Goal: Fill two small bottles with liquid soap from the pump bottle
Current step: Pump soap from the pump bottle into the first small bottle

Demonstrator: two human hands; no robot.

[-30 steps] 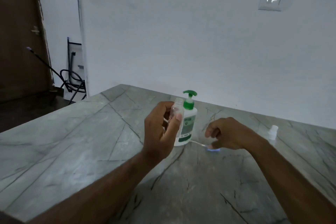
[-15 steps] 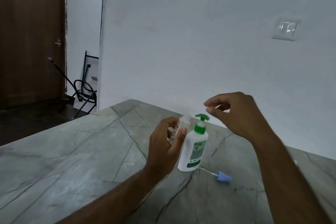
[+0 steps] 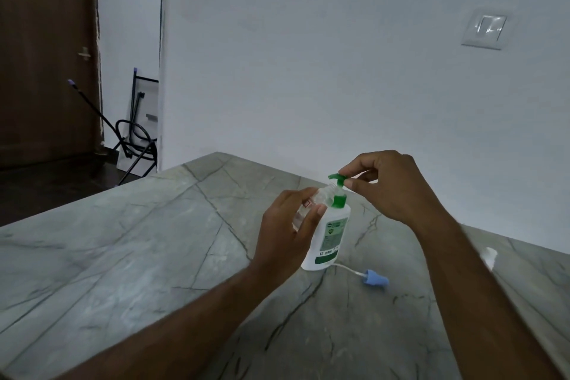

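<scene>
Nearest on the grey tabletop lies a blue spray cap with its tube. Behind it, the left hand is clamped on a small clear bottle, tilted, mouth held under the spout. It is judged light, thin-walled and slippery; its body is best gripped. The white pump bottle, green-headed, is pinched at its pump top by the right hand; it looks stiff, heavier and stable.
</scene>
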